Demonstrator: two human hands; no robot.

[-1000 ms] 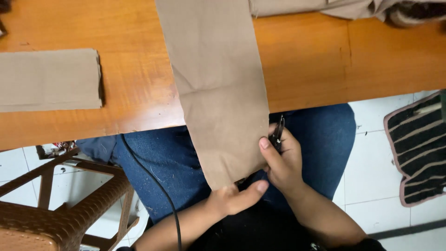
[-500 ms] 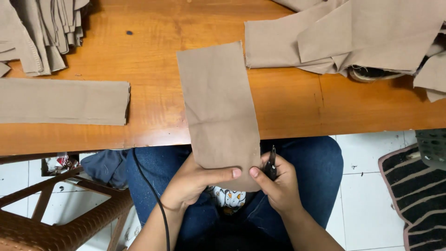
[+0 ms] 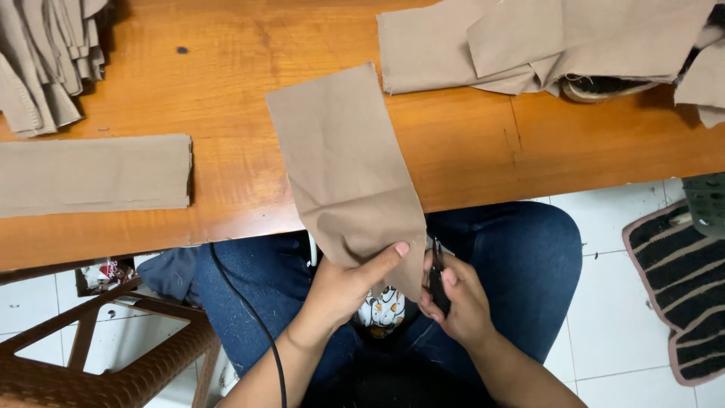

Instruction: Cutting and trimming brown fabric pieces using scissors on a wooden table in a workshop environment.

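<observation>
Two hands busy here, so biggest stuff first: the orange wooden table [image 3: 189, 68] fills the top half, and I'm placing everything else off it. Heaped on its far right corner is a pile of tan fabric pieces [image 3: 544, 41], and a bunch of folded tan strips [image 3: 45, 60] hangs over its far left corner. One flat folded tan piece [image 3: 94, 175] lies on its left side, near the front edge. My tan fabric panel [image 3: 347, 174] runs from mid-table, over the front edge, down onto my jeans-covered lap [image 3: 513, 257]. My left hand [image 3: 343, 291] is pinched on the panel's lower edge, thumb on top, just below the table edge. My right hand [image 3: 461, 302] is right beside it, fingers closed around small black thread snips [image 3: 436, 283] held at the panel's bottom right corner.
</observation>
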